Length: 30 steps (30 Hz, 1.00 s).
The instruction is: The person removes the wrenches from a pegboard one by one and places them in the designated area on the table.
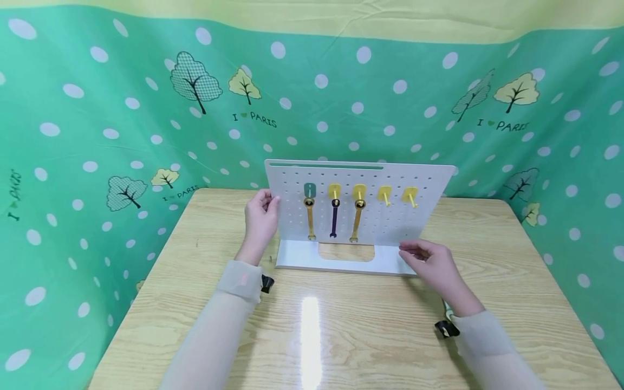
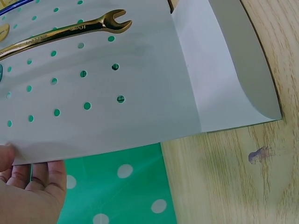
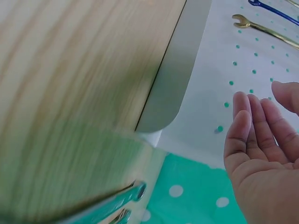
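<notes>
Pegboard, head view: the white pegboard [image 1: 387, 227] stands upright on its base [image 1: 297, 253] on the wooden table [image 1: 375, 319], between the left hand [image 1: 260, 216] and the right hand [image 1: 433, 262].
Wrenches, head view: a left gold wrench [image 1: 310, 219], a dark wrench [image 1: 334, 219] and a right gold wrench [image 1: 357, 222] hang side by side; the yellow hooks [image 1: 385, 195] to their right are bare.
Step, head view: probably steadying or straightening the board.
Left hand, left wrist view: pinches the pegboard's side edge, thumb in front, fingers behind.
Right hand, right wrist view: loose, fingers gently bent before the pegboard's lower corner, grasping nothing; contact cannot be told.
Next move, right wrist view: any shift likely calls for a right-hand grip too, kept gentle so the wrenches stay hung.
</notes>
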{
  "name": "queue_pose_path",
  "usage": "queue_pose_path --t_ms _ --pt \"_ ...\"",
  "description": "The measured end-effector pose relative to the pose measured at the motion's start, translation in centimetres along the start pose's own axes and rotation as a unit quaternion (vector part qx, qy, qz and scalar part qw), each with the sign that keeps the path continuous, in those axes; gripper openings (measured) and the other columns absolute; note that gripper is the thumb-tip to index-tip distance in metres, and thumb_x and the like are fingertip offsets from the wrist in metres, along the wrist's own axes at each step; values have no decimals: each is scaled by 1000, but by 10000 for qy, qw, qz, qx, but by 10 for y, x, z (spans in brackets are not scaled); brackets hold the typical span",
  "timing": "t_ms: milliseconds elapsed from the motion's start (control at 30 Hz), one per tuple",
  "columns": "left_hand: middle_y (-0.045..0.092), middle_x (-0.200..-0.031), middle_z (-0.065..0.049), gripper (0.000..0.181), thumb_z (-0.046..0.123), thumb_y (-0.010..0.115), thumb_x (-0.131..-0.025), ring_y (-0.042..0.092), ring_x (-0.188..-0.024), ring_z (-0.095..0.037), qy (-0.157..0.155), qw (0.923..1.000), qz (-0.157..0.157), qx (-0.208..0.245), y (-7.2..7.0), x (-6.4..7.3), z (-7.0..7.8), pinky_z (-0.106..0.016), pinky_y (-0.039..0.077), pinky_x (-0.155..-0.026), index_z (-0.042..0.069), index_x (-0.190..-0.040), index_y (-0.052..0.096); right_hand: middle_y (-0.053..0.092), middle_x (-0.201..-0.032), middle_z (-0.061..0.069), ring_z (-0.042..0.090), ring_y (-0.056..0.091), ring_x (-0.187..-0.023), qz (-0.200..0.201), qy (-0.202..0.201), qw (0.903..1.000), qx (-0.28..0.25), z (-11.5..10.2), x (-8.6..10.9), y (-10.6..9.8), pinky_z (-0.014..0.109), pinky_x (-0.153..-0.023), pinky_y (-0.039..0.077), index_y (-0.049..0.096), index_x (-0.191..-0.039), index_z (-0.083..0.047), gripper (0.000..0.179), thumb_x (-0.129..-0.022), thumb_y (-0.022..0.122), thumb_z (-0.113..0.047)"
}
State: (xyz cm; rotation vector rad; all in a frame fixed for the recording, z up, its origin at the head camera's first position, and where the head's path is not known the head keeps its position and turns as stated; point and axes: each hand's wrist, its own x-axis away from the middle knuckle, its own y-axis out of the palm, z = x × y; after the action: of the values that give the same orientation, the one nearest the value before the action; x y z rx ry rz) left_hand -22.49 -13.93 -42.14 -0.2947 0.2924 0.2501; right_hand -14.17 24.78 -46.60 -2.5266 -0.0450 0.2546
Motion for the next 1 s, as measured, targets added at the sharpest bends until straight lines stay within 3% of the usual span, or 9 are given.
queue_pose_path --t_ms 500,1000 --pt "71 -97 -18 10 1 60 -102 64 -84 -26 60 10000 56 -9 0 0 -1 -26 54 -70 -6 -107 65 73 -106 4 19 67 -96 -167 -114 9998 -3 -21 -15 15 26 -82 56 73 -116 -3 24 -98 72 -19" --pt "69 -94 -18 9 2 60 -102 59 -80 -23 111 9998 68 -161 0 1 1 -25 50 -66 -6 -104 64 73 -103 3 19 67 -93 -334 -250 9986 -338 -34 -23 27 27 -78 57 73 -114 -2 21 -96 73 -14"
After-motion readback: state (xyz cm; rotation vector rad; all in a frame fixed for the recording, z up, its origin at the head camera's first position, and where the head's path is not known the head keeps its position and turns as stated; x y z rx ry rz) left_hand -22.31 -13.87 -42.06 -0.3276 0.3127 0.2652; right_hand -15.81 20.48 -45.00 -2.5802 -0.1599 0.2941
